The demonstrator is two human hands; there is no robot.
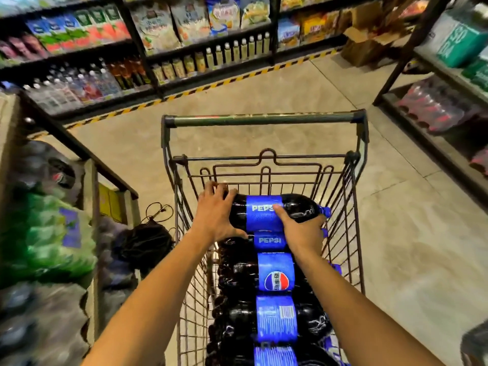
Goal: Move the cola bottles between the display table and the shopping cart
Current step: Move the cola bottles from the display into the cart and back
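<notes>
Forearms reach to twelve o'clock, where the left hand [215, 212] cups the base and the right hand [298, 228] grasps the shoulder of the top bottle [264, 213], lying crosswise in the cart [264, 120]. Keep it level, clear of the wire.

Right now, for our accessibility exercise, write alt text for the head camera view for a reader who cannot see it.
Both hands, left hand and right hand, grip a large cola bottle lying sideways at the far end of a wire shopping cart. More cola bottles lie in a row beneath it in the cart, in a shop aisle lined with drink shelves.
</notes>
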